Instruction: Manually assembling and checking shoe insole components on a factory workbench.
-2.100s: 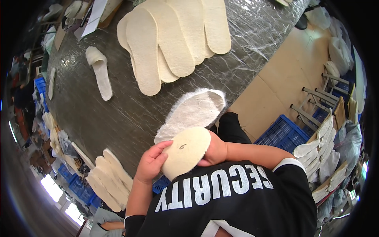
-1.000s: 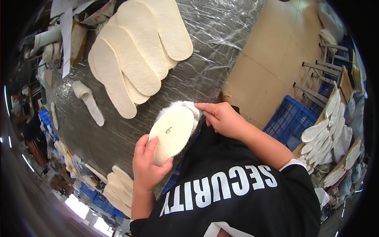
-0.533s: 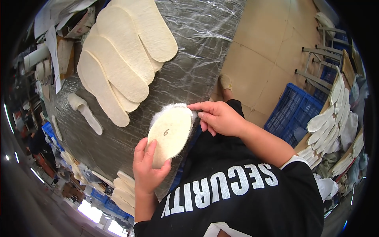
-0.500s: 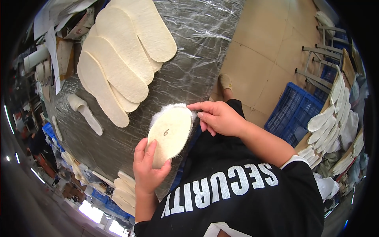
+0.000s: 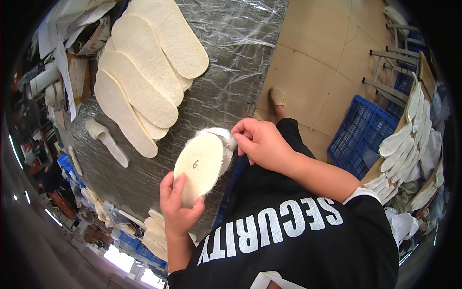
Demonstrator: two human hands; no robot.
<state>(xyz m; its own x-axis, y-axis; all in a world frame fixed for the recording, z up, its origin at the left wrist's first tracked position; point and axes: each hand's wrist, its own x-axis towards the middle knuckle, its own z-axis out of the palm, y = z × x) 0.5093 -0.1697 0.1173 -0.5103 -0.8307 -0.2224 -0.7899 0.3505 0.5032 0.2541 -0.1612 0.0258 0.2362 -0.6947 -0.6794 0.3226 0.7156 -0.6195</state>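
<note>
My left hand (image 5: 180, 206) grips the near end of a cream insole (image 5: 197, 161), thumb on one edge and fingers on the other side. The insole is tilted up above the table's edge and has a small handwritten mark on its face. White fluffy lining (image 5: 225, 139) sticks out from behind its far and right edges. My right hand (image 5: 263, 144) pinches this lining at the right, its thumb and forefinger pressed together. What lies behind the insole is hidden.
Several larger cream insoles (image 5: 139, 91) overlap on the film-covered table (image 5: 226, 62), beside a slipper-shaped piece (image 5: 107, 142). Blue crates (image 5: 358, 135) and a metal rack (image 5: 394, 62) stand on the floor at the right, near more stacked insoles (image 5: 404, 144).
My right hand has closed on the fluffy lining and pulled it outward from the insole's right edge. The insole has shifted slightly left in my left hand.
</note>
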